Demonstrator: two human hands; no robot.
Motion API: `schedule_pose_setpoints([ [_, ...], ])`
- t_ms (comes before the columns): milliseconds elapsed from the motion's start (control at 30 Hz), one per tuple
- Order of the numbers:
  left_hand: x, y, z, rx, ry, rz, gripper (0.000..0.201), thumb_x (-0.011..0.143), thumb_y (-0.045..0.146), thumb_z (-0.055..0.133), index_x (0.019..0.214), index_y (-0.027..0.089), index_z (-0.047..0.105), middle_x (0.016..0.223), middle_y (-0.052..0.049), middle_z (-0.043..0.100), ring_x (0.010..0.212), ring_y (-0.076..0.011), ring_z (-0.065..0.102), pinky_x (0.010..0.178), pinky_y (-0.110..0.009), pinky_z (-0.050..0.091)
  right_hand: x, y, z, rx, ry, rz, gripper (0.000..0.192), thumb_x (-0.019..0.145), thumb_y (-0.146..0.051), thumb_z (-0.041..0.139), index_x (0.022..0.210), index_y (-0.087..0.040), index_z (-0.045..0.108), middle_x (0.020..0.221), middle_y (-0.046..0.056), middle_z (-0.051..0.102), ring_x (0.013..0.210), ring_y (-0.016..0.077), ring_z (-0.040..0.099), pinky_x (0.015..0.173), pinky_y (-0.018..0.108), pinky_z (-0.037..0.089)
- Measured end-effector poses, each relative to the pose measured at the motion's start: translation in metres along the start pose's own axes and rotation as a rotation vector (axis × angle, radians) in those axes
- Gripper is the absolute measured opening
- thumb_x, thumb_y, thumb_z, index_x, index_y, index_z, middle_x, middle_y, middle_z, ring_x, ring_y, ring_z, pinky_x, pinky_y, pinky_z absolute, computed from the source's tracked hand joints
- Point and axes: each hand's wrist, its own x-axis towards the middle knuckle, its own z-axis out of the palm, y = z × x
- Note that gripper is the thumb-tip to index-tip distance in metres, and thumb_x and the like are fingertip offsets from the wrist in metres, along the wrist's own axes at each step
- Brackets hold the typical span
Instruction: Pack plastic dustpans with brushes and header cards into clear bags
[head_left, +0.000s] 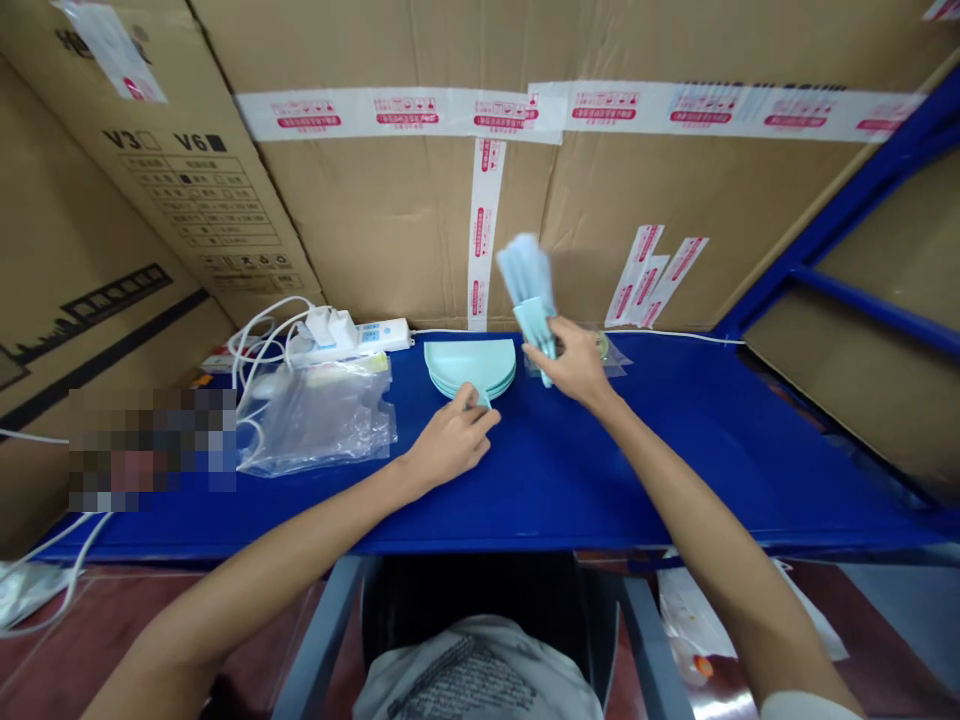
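Note:
A mint-green half-round dustpan [471, 362] lies on the blue table, its straight edge toward the cardboard behind. Several curved rims show along its near side; I cannot tell whether these are steps or stacked pieces. My left hand [454, 442] is closed on the short handle at its near edge. Just to the right and above the table, my right hand [574, 360] grips a small hand brush [534, 315] with a mint-green body. Its pale blue bristles point up and away, smeared by motion. Fingers partly hide the brush handle and the dustpan handle.
Left of the dustpan lie clear plastic bags [322, 415], with a white power strip [352, 338] and cables behind them. A small clear packet [613, 355] is behind my right hand. Large cardboard [360, 220] walls the back; a blue metal frame [862, 300] stands right.

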Motion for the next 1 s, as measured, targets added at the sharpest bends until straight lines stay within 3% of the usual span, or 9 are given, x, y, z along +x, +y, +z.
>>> schedule_pose_setpoints([
  [100,0.000,-0.025,-0.002,-0.039,0.028,-0.101,0.029,0.087,0.002,0.057,0.110,0.018,0.065,0.089,-0.009,0.067,0.109,-0.0315,0.048,0.086,-0.043,0.059,0.013,-0.003,0.019,-0.096,-0.279,0.024,0.021,0.092,-0.037,0.068,0.099,-0.018,0.073,0.101,0.008,0.076,0.094,0.0266,0.068,0.083,0.032,0.046],
  [200,0.000,-0.043,-0.002,-0.075,0.008,-0.201,0.043,0.084,0.001,0.059,0.123,0.017,0.063,0.091,-0.010,0.065,0.114,-0.0328,0.047,0.089,-0.045,0.059,0.012,0.003,0.030,-0.212,-0.425,0.105,0.027,0.093,-0.035,0.070,0.114,-0.021,0.076,0.114,0.009,0.078,0.105,0.0286,0.070,0.085,0.031,0.045],
  [400,0.001,-0.053,0.003,-0.093,0.008,-0.218,0.028,0.101,0.022,0.062,0.128,0.016,0.061,0.095,-0.013,0.068,0.119,-0.0351,0.046,0.093,-0.050,0.058,-0.001,0.011,0.025,-0.420,-0.482,0.229,0.044,0.094,-0.032,0.067,0.137,-0.024,0.072,0.134,0.013,0.072,0.121,0.0328,0.067,0.097,0.037,0.049],
  [567,0.002,-0.054,0.012,-0.041,0.040,-0.211,0.027,0.104,0.024,0.060,0.130,0.016,0.061,0.107,-0.014,0.071,0.117,-0.0350,0.048,0.098,-0.052,0.056,-0.004,0.002,0.024,-0.489,-0.521,0.375,0.054,0.098,-0.034,0.064,0.151,-0.022,0.062,0.142,0.020,0.064,0.125,0.0356,0.066,0.104,0.041,0.049],
  [767,0.006,-0.056,0.017,0.020,0.046,-0.152,0.035,0.108,0.025,0.050,0.139,0.012,0.058,0.109,-0.016,0.070,0.119,-0.0357,0.052,0.106,-0.056,0.050,0.009,-0.006,0.036,-0.499,-0.549,0.444,0.047,0.101,-0.038,0.058,0.140,-0.014,0.069,0.134,0.026,0.066,0.120,0.0372,0.069,0.098,0.041,0.053],
  [1000,0.009,-0.055,0.018,0.142,-0.027,-0.074,0.044,0.108,0.023,0.051,0.148,0.005,0.052,0.113,-0.019,0.072,0.120,-0.0348,0.057,0.105,-0.052,0.052,0.020,-0.004,0.047,-0.472,-0.552,0.395,0.047,0.102,-0.038,0.054,0.143,-0.019,0.067,0.135,0.023,0.068,0.120,0.0338,0.070,0.098,0.039,0.053],
])
